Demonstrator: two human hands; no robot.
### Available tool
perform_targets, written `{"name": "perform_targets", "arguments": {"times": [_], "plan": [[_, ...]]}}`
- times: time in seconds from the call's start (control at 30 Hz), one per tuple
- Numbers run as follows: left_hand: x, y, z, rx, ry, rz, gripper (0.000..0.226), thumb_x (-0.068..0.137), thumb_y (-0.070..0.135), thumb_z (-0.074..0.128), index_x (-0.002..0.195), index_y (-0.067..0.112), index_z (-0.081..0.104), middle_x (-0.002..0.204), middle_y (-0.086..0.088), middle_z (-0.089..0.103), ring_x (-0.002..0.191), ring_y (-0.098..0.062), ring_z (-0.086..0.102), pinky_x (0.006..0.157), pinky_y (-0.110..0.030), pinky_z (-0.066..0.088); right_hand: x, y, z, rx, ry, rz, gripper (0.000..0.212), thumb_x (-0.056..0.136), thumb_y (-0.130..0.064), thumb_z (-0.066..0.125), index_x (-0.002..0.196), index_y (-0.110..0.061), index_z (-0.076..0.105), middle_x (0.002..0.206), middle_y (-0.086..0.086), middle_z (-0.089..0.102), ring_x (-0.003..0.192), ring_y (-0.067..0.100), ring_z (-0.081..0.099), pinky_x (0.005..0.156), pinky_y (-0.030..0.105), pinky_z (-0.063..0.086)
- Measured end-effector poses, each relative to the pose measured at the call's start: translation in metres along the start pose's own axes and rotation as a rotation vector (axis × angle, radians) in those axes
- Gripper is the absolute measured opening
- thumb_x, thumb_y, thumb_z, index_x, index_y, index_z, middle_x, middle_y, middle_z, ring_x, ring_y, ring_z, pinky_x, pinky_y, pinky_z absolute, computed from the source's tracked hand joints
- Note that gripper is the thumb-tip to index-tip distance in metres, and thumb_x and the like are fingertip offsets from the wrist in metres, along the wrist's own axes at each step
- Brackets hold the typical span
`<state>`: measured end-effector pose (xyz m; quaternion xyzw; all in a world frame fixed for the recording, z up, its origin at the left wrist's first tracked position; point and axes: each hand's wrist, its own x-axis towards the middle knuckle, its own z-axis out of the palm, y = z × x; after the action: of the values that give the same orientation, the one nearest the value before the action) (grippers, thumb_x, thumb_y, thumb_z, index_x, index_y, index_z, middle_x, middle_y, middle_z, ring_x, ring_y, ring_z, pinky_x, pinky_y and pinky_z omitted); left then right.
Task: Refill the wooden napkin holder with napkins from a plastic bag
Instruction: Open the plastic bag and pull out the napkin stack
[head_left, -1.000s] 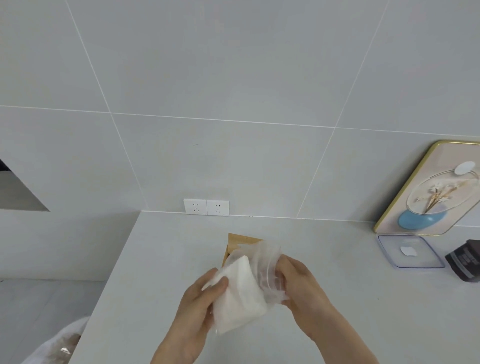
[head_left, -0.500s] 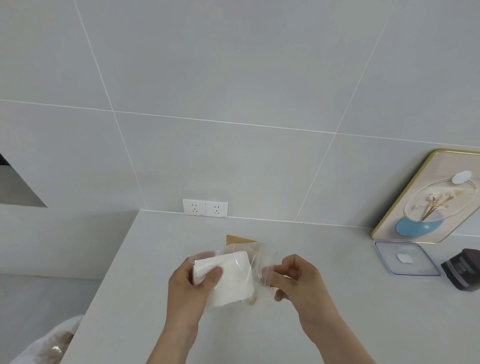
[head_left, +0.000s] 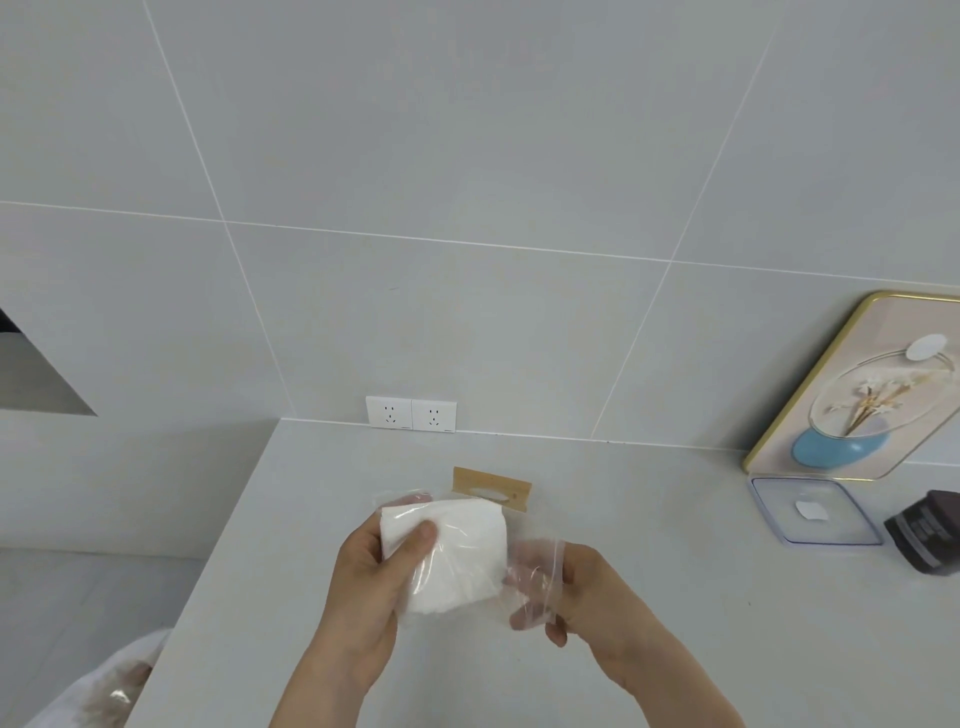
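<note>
A stack of white napkins (head_left: 457, 558) sits inside a clear plastic bag (head_left: 535, 582) held above the grey counter. My left hand (head_left: 374, 587) grips the stack through the bag, thumb pressed on its top face. My right hand (head_left: 582, 592) pinches the bag's open right end, which is pulled out to the right. Behind the bag stands the wooden napkin holder (head_left: 491, 487); only its top edge with an oval slot shows, the lower part is hidden.
On the counter (head_left: 311, 519) at the right lie a clear plastic lid (head_left: 813, 512) and a dark jar (head_left: 927, 530), with a gold-framed picture (head_left: 862, 395) leaning on the tiled wall. Two white sockets (head_left: 410, 414) sit at the wall's base. The counter's left edge drops off to a white bag (head_left: 104, 686).
My right hand has moved right and down, stretching the bag's mouth away from the stack. My left hand has kept its grip on the napkins, which now sit more level.
</note>
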<state>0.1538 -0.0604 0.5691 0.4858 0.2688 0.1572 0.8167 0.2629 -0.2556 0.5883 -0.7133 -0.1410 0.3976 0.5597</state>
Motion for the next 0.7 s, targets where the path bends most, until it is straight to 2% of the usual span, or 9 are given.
{"name": "perform_targets", "arguments": {"times": [0.07, 0.17, 0.27, 0.33, 0.43, 0.53, 0.63, 0.7], "plan": [[0.001, 0.0, -0.002, 0.003, -0.012, -0.001, 0.032, 0.076, 0.023, 0.078, 0.108, 0.023, 0.076, 0.108, -0.009, 0.078, 0.094, -0.023, 0.074, 0.077, -0.043, 0.057, -0.002, -0.006, -0.002, -0.007, -0.095, -0.014, 0.03, 0.089, -0.045, 0.072, 0.114, -0.028, 0.077, 0.09, -0.002, 0.076, 0.081, 0.02, 0.076, 0.052, 0.021, 0.042], [0.0, 0.002, -0.004, 0.012, -0.036, 0.005, 0.034, 0.075, 0.024, 0.079, 0.108, 0.022, 0.076, 0.11, -0.01, 0.078, 0.095, -0.023, 0.074, 0.075, -0.042, 0.059, -0.005, -0.011, -0.006, 0.055, -0.191, -0.016, 0.041, 0.086, -0.052, 0.074, 0.118, -0.025, 0.076, 0.086, -0.006, 0.074, 0.08, 0.014, 0.07, 0.055, 0.021, 0.043], [0.0, 0.002, -0.003, 0.052, -0.054, 0.024, 0.033, 0.074, 0.023, 0.083, 0.106, 0.024, 0.076, 0.105, -0.006, 0.078, 0.092, -0.022, 0.074, 0.067, -0.036, 0.06, -0.002, -0.01, -0.005, 0.136, -0.249, -0.013, 0.053, 0.079, -0.056, 0.08, 0.118, -0.02, 0.076, 0.086, 0.002, 0.07, 0.079, 0.015, 0.066, 0.055, 0.022, 0.042], [0.001, 0.001, 0.0, 0.111, -0.056, 0.058, 0.033, 0.074, 0.021, 0.087, 0.105, 0.025, 0.076, 0.104, -0.004, 0.078, 0.091, -0.02, 0.075, 0.067, -0.033, 0.059, 0.001, -0.01, -0.002, 0.184, -0.224, 0.017, 0.044, 0.078, -0.052, 0.082, 0.108, -0.02, 0.079, 0.083, 0.003, 0.069, 0.073, 0.015, 0.065, 0.054, 0.022, 0.04], [0.002, -0.001, 0.004, 0.185, -0.027, 0.101, 0.028, 0.074, 0.025, 0.079, 0.101, 0.028, 0.075, 0.103, 0.001, 0.079, 0.091, -0.018, 0.075, 0.067, -0.033, 0.06, 0.006, -0.006, 0.001, 0.221, -0.148, 0.06, 0.028, 0.081, -0.04, 0.083, 0.1, -0.02, 0.079, 0.079, 0.007, 0.063, 0.065, 0.017, 0.061, 0.053, 0.023, 0.038], [0.005, -0.002, 0.005, 0.272, 0.052, 0.141, 0.027, 0.075, 0.025, 0.079, 0.1, 0.03, 0.074, 0.103, 0.007, 0.078, 0.092, -0.017, 0.074, 0.07, -0.038, 0.062, 0.01, -0.004, 0.005, 0.211, -0.129, 0.041, 0.036, 0.08, -0.026, 0.084, 0.114, -0.014, 0.076, 0.082, 0.001, 0.063, 0.062, 0.014, 0.053, 0.053, 0.023, 0.036], [0.005, -0.004, 0.006, 0.291, 0.074, 0.171, 0.026, 0.076, 0.022, 0.08, 0.1, 0.031, 0.073, 0.104, 0.008, 0.078, 0.093, -0.017, 0.074, 0.07, -0.033, 0.062, 0.013, -0.005, 0.01, 0.166, -0.179, 0.034, 0.029, 0.074, -0.027, 0.088, 0.102, -0.027, 0.078, 0.081, -0.007, 0.065, 0.062, 0.011, 0.052, 0.055, 0.022, 0.036], [0.003, -0.003, 0.007, 0.291, 0.06, 0.18, 0.026, 0.074, 0.025, 0.079, 0.099, 0.032, 0.073, 0.104, 0.008, 0.078, 0.093, -0.015, 0.075, 0.066, -0.029, 0.061, 0.015, -0.004, 0.014, 0.153, -0.15, 0.041, 0.031, 0.071, -0.029, 0.09, 0.1, -0.03, 0.079, 0.081, -0.009, 0.067, 0.062, 0.01, 0.053, 0.056, 0.022, 0.035]]}}
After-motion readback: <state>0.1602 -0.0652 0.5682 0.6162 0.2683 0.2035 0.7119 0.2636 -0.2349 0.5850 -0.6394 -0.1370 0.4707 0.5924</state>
